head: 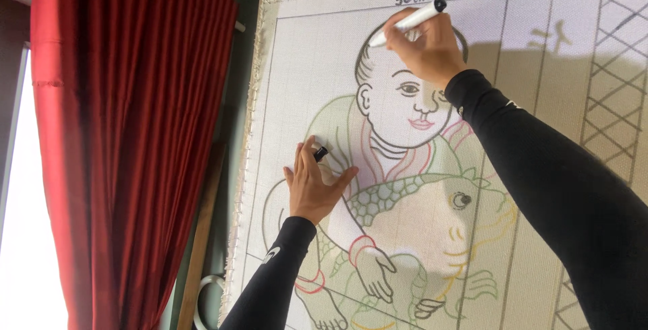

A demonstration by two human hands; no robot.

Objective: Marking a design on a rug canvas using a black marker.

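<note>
The canvas stands upright before me, a pale woven cloth stretched on a frame with a stitched edge, ruled in faint lines and carrying the outline of a child holding a big fish, tinted in soft green, pink and yellow. My right hand is raised high near the top of the cloth, over the child's hair, its fingers closed round a white marker with a dark cap end pointing up and to the right; the tip touches the dark line of the head. My right arm, in a black sleeve, runs down from there across the right part of the drawing. My left hand lies flat on the cloth lower down, over the green robe, fingers spread apart, with a small black marker cap pinched between two of them. That arm, also sleeved in black, comes up from below. To the left of the canvas hangs a red curtain, with bright daylight at its far edge.
</note>
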